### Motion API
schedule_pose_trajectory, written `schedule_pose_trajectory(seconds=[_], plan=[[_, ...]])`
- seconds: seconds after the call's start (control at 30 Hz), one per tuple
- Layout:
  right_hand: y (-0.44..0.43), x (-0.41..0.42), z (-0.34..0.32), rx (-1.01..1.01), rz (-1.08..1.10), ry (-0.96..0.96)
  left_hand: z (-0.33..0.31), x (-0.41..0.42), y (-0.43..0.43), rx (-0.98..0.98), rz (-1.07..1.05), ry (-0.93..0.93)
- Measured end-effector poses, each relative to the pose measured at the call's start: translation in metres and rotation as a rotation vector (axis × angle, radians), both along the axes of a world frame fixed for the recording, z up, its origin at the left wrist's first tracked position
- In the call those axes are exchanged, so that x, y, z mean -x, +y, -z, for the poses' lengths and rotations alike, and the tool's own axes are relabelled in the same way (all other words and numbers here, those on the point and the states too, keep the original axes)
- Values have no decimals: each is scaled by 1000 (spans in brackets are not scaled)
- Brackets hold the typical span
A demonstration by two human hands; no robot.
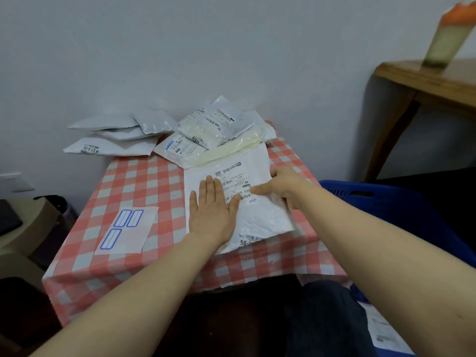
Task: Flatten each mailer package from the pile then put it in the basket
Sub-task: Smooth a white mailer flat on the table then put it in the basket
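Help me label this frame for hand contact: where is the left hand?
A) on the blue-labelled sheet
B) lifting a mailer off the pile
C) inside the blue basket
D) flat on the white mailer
D: the left hand lies palm down, fingers straight, on the white mailer.

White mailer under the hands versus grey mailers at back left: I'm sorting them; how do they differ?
The white mailer lies near, under the left hand and right hand; the grey mailers lie untouched at the back. The white mailer shows a large printed label; the grey mailers look mostly plain.
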State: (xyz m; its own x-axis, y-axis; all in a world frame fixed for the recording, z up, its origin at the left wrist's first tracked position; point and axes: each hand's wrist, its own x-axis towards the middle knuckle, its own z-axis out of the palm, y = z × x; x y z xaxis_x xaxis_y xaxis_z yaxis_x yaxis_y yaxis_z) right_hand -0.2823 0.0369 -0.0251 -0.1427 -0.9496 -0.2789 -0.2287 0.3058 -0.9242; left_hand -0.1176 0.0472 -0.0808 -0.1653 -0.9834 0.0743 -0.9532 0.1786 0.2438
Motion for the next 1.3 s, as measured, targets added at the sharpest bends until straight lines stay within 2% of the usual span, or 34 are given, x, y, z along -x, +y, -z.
schedule_pose_trajectory(seconds=[0.17,0.4,0.77,1.03,1.3], plan=[[22,41,-14,82,216,-118,-21,39,9,33,77,58],[71,127,-29,131,511,-112,-38,115,29,41,262,59],[155,243,22,125,1044,-111,-16,240,83,2,644,-32],[191,280,97,-56,1260,-121,17,303,106,-68,857,-91],[185,293,187,-342,1298,-225,62,343,95,-245,885,-232]])
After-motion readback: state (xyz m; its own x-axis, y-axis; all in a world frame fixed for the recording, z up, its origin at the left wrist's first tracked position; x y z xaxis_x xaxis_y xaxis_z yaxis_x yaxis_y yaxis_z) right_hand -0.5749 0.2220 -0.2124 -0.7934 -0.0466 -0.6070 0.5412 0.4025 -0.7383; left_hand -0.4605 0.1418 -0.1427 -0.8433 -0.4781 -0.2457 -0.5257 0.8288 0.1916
